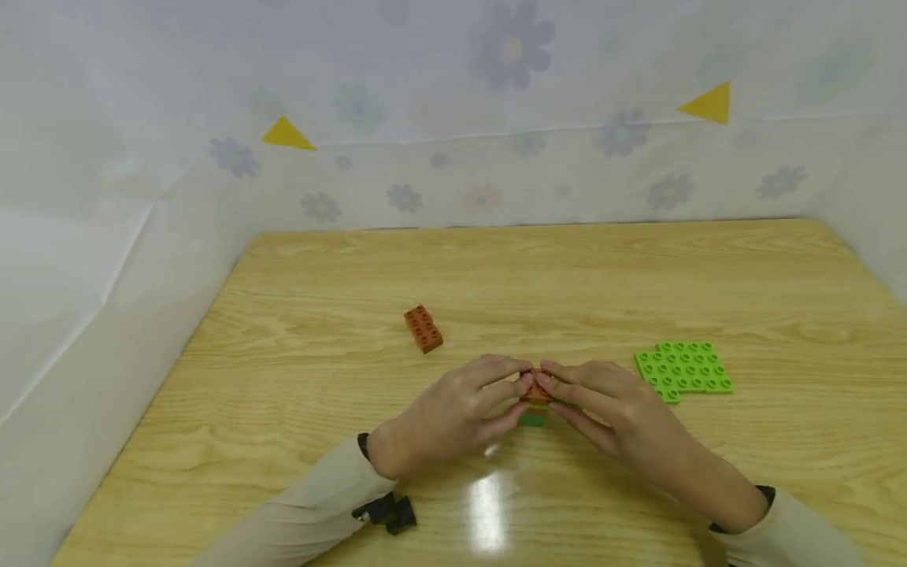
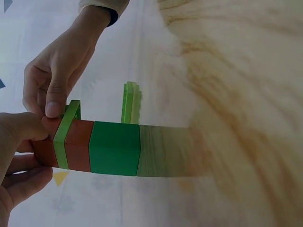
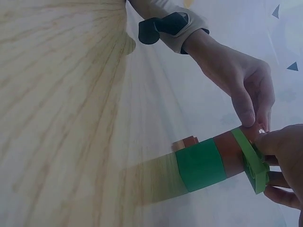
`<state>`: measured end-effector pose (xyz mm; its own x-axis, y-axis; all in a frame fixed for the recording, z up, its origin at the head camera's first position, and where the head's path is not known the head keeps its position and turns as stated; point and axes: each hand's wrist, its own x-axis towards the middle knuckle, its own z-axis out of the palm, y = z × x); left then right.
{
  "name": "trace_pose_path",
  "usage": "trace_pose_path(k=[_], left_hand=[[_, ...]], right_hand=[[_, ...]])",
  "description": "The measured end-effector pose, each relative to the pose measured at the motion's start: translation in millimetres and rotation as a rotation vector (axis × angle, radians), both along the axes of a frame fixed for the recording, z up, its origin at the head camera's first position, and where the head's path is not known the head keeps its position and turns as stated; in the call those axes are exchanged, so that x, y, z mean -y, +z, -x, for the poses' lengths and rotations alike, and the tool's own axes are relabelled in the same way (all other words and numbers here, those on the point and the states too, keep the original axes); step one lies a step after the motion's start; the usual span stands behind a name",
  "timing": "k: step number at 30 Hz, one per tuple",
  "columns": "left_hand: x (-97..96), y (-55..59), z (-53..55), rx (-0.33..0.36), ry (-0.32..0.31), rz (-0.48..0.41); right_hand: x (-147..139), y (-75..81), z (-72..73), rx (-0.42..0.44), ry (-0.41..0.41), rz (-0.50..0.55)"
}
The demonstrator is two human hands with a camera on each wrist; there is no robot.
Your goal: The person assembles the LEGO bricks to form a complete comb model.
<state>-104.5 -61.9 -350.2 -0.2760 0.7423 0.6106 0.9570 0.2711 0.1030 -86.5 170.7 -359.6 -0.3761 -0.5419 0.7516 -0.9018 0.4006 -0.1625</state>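
A small stack of toy building bricks stands on the table in front of me. At its bottom is a dark green brick (image 2: 115, 149), then a reddish-brown brick (image 2: 78, 145), a thin lime green plate (image 2: 62, 139) that juts out to one side, and another reddish-brown brick (image 1: 537, 391) on top. My left hand (image 1: 457, 402) pinches the top brick from the left, thumb low and fingers at its upper edge. From the right, my right hand (image 1: 616, 405) grips the same brick, its fingertips close to those of the left. The fingers partly hide the upper layers.
A loose reddish-brown brick (image 1: 423, 329) with studs lies farther back on the left of the wooden table (image 1: 283, 354). To the right, beyond my right hand, lies a lime green studded plate (image 1: 686, 368). A black wrist device (image 1: 388, 512) sticks out by my left sleeve.
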Motion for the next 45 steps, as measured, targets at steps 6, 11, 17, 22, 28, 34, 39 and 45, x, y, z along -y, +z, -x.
trace_pose_path(k=[6, 11, 17, 22, 28, 34, 39, 45], left_hand=[[-0.5, -6.1, -0.4, 0.194, 0.044, -0.059], [-1.2, -13.0, -1.3, 0.39, 0.137, -0.019], [-2.4, -13.4, -0.1, 0.54, 0.177, 0.127], [-3.4, -12.5, 0.1, 0.608, 0.178, 0.185], [-3.0, -14.5, 0.6, 0.643, 0.16, 0.154], [-5.6, -17.0, 3.5, 0.62, 0.099, 0.11], [-8.3, -17.3, 4.4, 0.644, 0.078, 0.087], [-10.6, -19.6, 6.4, 0.685, 0.047, 0.069]], right_hand=[[0.1, 3.0, -2.5, 0.053, -0.003, -0.008], [-0.7, 4.0, -3.6, 0.073, -0.005, -0.025], [-1.6, 3.2, -2.6, 0.036, -0.003, -0.015], [-1.7, 3.5, -3.2, 0.039, -0.006, -0.022], [-4.0, 5.7, -7.3, 0.091, -0.06, -0.08], [-14.3, 9.5, -11.9, 0.171, -0.11, -0.081], [-13.9, 9.1, -12.5, 0.206, -0.105, -0.101], [-11.6, 7.3, -8.1, 0.254, -0.065, -0.135]])
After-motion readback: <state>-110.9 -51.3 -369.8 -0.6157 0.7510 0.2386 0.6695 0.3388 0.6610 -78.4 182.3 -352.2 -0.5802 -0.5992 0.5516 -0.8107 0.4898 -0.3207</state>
